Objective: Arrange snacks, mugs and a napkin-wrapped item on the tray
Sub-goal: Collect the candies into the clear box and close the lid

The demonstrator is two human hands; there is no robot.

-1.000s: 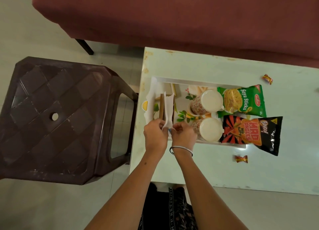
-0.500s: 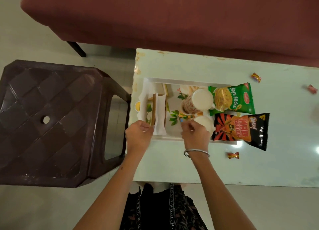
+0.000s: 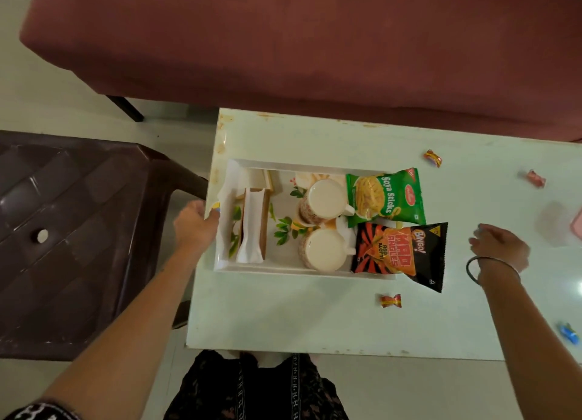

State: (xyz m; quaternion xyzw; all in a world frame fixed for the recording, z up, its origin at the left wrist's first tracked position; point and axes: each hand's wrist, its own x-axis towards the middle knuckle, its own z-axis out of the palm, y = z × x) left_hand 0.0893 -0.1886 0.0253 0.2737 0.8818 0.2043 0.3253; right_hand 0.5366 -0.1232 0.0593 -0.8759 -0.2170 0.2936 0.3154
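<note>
Fingers of the left hand (image 3: pixel 194 224) curled round the tray's (image 3: pixel 302 270) left rim, the thumb hooked over its edge, which I judge steadied the tray or readied it for a shift or lift. Just inside that rim lay the napkin-wrapped item (image 3: pixel 252 227), lengthwise along the tray's short side, with a loose white napkin (image 3: pixel 227 196) draped against the wall beside it. Two mugs (image 3: pixel 321 204) stood side by side in the tray's middle, handles turned toward the snack packets. A green Soya Sticks packet (image 3: pixel 385 196) and a black Mad Angles packet (image 3: pixel 401 251) filled the right end, both overhanging the rim onto the pale table (image 3: pixel 283 312), probably because the tray ran short of room. The right hand (image 3: pixel 499 248), held nothing and hovered over the table well right of the tray, fingers loosely bent. Wrapped candies (image 3: pixel 390 300) lay scattered on the table outside the tray. A brown plastic stool (image 3: pixel 78 230) stood left of the table
</note>
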